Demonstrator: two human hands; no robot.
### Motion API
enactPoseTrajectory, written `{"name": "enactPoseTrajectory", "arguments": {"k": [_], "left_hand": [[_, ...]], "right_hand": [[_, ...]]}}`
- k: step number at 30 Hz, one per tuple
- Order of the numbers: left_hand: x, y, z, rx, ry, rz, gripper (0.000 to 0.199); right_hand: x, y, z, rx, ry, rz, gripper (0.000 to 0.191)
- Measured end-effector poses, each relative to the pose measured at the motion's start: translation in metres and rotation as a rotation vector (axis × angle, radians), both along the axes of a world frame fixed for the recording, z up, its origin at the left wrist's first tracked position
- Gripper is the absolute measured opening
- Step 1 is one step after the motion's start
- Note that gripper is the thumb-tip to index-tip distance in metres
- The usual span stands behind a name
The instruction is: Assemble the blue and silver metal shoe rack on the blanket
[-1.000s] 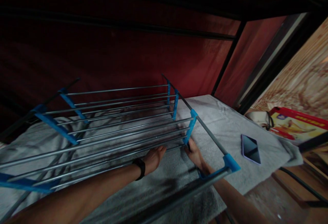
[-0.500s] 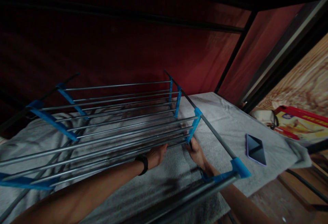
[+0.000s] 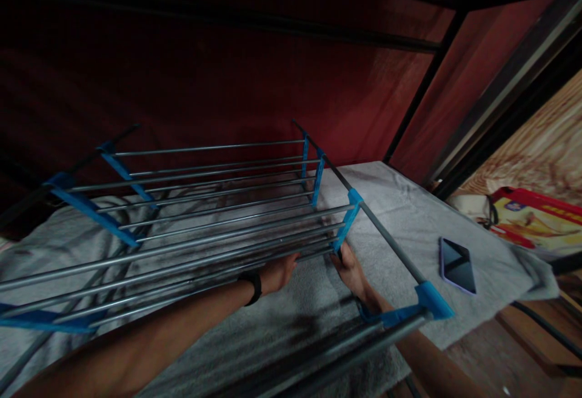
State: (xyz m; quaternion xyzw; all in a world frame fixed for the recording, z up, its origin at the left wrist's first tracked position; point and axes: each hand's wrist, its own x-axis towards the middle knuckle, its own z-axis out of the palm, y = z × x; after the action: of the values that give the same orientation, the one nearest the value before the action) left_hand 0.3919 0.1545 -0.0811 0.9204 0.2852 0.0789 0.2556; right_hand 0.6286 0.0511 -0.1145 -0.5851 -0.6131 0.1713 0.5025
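A rack of grey metal tubes [image 3: 218,226] with blue plastic brackets lies on its side across the grey cloth. My left hand [image 3: 279,272], a black band at its wrist, is closed round the lowest tube of the middle shelf, close to its right end; its fingertips are partly hidden. Just to the right, my right hand [image 3: 350,267] grips the bottom end of a blue bracket [image 3: 348,225] where the tubes meet it. My right forearm passes behind the nearest blue bracket [image 3: 434,301] and its tubes.
Grey cloth [image 3: 382,246] covers the surface under the rack. A phone [image 3: 457,264] lies on it at the right. Beyond are a red and yellow box [image 3: 536,219] and a pale object [image 3: 470,205]. A dark red panel [image 3: 218,88] with black bars stands behind.
The view has shifted slightly, so the right side of the rack and the phone appear a little farther right. Both hands keep their places on the rack.
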Motion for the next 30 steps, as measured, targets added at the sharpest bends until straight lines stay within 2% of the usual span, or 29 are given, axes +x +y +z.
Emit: {"name": "enactPoseTrajectory", "arguments": {"k": [6, 9, 13, 16, 30], "left_hand": [[0.0, 0.001, 0.008, -0.062, 0.043, -0.017, 0.034], [0.0, 0.001, 0.009, -0.059, 0.045, -0.022, 0.033], [0.001, 0.001, 0.008, -0.021, 0.032, -0.029, 0.034], [0.001, 0.001, 0.007, -0.053, 0.025, -0.032, 0.033], [0.003, 0.004, 0.01, -0.123, 0.092, -0.001, 0.037]], "right_hand": [[0.003, 0.001, -0.009, 0.015, -0.016, -0.017, 0.052], [0.006, 0.002, -0.015, 0.021, -0.032, -0.019, 0.053], [0.01, 0.003, -0.024, 0.025, -0.057, -0.031, 0.045], [0.012, 0.003, -0.028, 0.022, -0.076, -0.034, 0.041], [0.012, 0.002, -0.027, 0.027, -0.129, -0.035, 0.046]]}}
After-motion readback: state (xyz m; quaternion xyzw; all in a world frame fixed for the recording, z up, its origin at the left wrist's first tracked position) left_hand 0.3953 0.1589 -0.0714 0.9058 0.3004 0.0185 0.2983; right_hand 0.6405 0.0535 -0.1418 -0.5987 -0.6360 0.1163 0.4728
